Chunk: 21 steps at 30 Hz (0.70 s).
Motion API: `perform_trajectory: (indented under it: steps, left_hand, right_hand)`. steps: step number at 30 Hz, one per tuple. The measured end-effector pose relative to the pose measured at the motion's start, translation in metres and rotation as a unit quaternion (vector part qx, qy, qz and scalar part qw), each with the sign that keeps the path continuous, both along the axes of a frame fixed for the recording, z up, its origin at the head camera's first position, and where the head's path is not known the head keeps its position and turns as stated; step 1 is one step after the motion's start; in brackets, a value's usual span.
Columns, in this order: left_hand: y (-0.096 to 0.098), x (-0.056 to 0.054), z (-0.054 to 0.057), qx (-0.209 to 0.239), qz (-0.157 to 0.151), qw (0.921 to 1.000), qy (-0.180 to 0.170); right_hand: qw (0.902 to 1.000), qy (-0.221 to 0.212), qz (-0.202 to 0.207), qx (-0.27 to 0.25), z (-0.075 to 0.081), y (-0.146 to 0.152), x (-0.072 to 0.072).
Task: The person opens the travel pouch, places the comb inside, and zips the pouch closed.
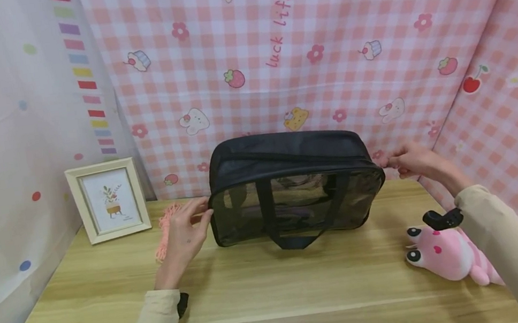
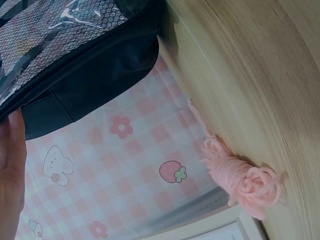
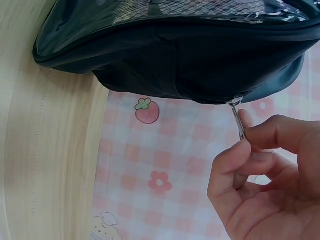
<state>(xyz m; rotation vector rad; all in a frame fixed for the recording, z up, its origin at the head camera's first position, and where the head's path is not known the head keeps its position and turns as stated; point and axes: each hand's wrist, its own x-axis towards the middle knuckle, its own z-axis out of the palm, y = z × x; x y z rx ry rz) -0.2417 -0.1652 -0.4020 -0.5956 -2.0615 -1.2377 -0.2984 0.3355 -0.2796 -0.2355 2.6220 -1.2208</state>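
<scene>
A black bag (image 1: 287, 152) with a clear front panel and dark strap handles stands upright on the wooden table (image 1: 256, 296). My left hand (image 1: 187, 235) pinches its left upper edge between thumb and fingers; in the left wrist view only part of that hand (image 2: 12, 170) shows beside the dark side wall. At the opposite end, my right hand (image 1: 416, 161) pinches a metal zipper pull (image 3: 238, 120) between thumb and forefinger. The pull hangs from the zipper at the bag's right end. Mesh-patterned contents (image 2: 55, 40) show through the clear panel.
Left of the bag lies a bundle of pink cord (image 2: 240, 180), partly behind my left hand in the head view. A cream picture frame (image 1: 110, 200) stands at the back left. A pink plush toy (image 1: 450, 254) lies under my right forearm. Checked cloth (image 1: 289, 88) hangs behind.
</scene>
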Motion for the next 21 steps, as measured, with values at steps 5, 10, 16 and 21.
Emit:
perform_trajectory:
  steps: [5, 10, 16, 21]
  left_hand:
    - [0.000, -0.001, 0.001, -0.001, -0.003, 1.0000, 0.002]
    - [0.000, -0.002, 0.000, -0.002, -0.002, 1.0000, 0.003]
    - [-0.001, -0.002, -0.001, 0.002, -0.005, 0.9999, 0.008]
    - [-0.001, -0.003, -0.001, 0.002, -0.008, 0.9999, 0.009]
  right_hand:
    - [0.9999, -0.010, -0.006, -0.004, -0.004, 0.001, 0.001]
    - [0.9998, -0.013, -0.013, -0.009, -0.011, 0.002, 0.000]
    - [0.9989, -0.023, -0.019, -0.036, -0.026, 0.001, -0.002]
    - [0.9983, -0.021, -0.017, -0.051, -0.040, -0.003, -0.005]
